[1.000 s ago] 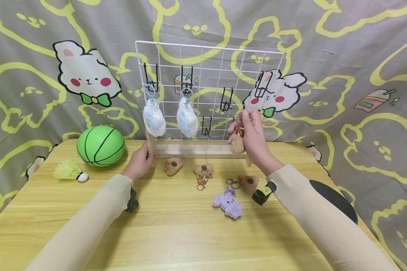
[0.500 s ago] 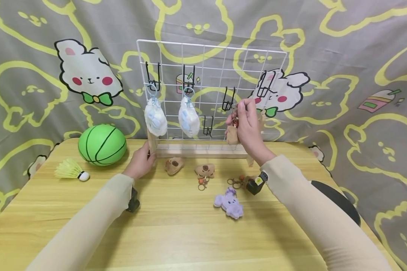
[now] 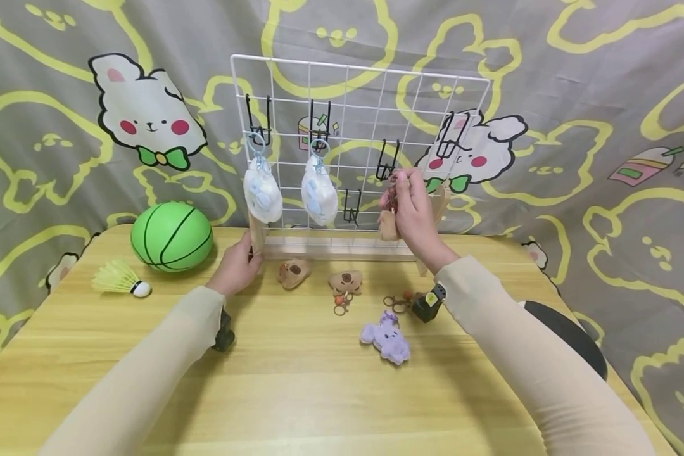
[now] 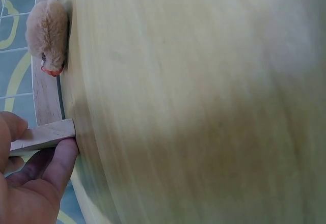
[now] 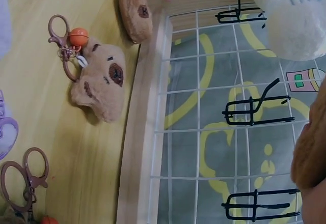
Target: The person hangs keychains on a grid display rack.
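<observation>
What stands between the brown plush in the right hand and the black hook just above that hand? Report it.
Nothing visible does. In the head view, the right hand holds the brown plush below the black hook, and no other object shows between them; depth there is hard to judge.

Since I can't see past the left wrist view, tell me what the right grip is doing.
Observer: The right grip is holding a brown plush keychain in front of the rack.
Operator: Okay, is anything hanging on that rack?
Observer: Yes, two white plush keychains hang side by side toward its left end.
Operator: And what's sitting beyond that left end?
Observer: A green ball with black lines, resting on the table.
</observation>
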Demonstrator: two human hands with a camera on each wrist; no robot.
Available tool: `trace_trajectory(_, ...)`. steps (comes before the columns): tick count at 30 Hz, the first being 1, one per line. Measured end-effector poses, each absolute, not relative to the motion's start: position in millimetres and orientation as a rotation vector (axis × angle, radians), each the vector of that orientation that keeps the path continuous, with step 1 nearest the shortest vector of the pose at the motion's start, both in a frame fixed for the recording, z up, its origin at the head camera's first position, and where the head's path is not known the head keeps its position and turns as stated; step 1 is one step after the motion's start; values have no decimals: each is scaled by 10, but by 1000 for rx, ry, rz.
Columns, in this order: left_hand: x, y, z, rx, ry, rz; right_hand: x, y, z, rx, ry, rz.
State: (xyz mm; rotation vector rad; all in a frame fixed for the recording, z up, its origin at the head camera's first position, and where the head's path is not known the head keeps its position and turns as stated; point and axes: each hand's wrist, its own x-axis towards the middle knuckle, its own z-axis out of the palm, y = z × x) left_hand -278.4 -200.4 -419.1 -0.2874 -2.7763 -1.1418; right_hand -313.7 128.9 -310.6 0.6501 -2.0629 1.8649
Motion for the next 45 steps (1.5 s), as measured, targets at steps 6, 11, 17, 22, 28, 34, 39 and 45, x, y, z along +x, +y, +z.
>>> trace_trajectory(6,-2791,-1994,-4178,-288,-2783,-1138,-3143,1344,-3114,582,-2116,1832)
trace_trajectory(11,-2786,-1976,-4178,-295,-2783,-1147,-3109,1448,-3122,511,-2191,1792)
trace_trajectory(17,-2792,-1962,-4186,-303,-2774,-1141,-3007,1561,-3110,468,-2251,1761)
trace_trajectory(22,-2786,-1980,-4206,-295,-2770,-1142,-2943,1596,-3110,456,-2256,1833)
trace_trajectory(28,-2792,-2002,-4230,-295,-2778,-1131,-2896,1602,-3132,515,-2236,1850)
trace_trajectory(34,-2785,-2014,-4222,-287,-2785,-1123,-2809,1540,-3161,572,-2252,1832)
trace_trajectory(39,-2790,-2019,-4208,-284,-2785,-1120,-2697,1478,-3247,633,-2309,1770)
trace_trajectory(45,-2792,-2008,-4188,-278,-2798,-1135,-2551,1422,-3464,798,-2576,1448)
